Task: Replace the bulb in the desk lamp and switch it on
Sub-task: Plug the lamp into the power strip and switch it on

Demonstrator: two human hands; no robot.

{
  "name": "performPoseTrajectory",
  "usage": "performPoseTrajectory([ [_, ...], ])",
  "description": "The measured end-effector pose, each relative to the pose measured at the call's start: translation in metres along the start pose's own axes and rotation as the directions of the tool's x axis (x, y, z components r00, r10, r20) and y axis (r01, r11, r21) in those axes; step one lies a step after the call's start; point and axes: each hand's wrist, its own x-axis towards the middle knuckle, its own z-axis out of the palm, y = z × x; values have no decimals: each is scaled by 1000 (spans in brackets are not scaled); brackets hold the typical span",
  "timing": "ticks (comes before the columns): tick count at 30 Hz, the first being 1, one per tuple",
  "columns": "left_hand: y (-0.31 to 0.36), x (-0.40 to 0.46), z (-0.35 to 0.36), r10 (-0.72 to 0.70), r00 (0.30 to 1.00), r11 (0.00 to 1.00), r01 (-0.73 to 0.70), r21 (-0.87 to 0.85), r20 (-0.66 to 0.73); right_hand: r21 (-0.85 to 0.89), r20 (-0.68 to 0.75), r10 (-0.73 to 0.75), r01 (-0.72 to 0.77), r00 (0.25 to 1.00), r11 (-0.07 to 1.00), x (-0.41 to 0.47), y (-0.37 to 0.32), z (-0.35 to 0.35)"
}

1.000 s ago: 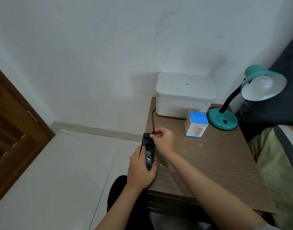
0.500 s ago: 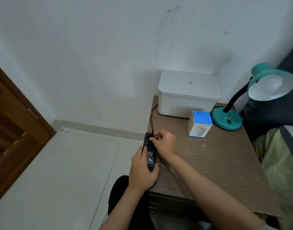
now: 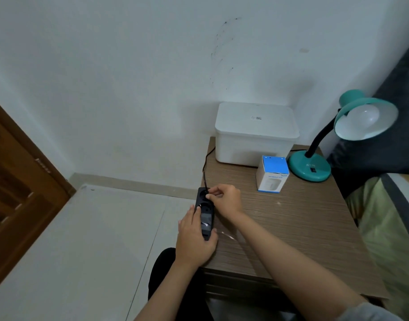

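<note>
A teal desk lamp (image 3: 309, 169) stands at the back right of the wooden bedside table (image 3: 291, 228), with a white bulb (image 3: 363, 117) in its shade, unlit. A blue and white bulb box (image 3: 272, 174) sits beside its base. At the table's left edge lies a black power strip (image 3: 206, 213). My left hand (image 3: 195, 239) grips its near end. My right hand (image 3: 225, 200) pinches the lamp's black plug at the strip's far socket. The black cord (image 3: 204, 165) runs from there back behind the white box.
A white lidded storage box (image 3: 255, 133) stands against the wall at the back of the table. A bed with a green cover (image 3: 389, 228) lies to the right, a wooden door (image 3: 16, 193) to the left. My dark-clad knee (image 3: 161, 269) is below the table edge.
Both hands have stayed on the power strip and plug, the right hand shifting only slightly at the far socket. The view has drifted a little. The bulb stays unlit.
</note>
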Motion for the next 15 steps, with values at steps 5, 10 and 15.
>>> performPoseTrajectory([
  [5, 23, 0, 2, -11, 1000, 940, 5, 342, 17, -46, -51, -122, 119, 991, 992, -38, 31, -28],
  [10, 75, 1, 51, 240, 970, 956, -242, 165, 34, -158, -352, -138, 87, 926, 984, -62, 90, -94],
  [15, 141, 28, 115, 367, 912, 930, -354, -98, 183, -212, -549, -77, -50, 832, 976, -38, 135, -179],
])
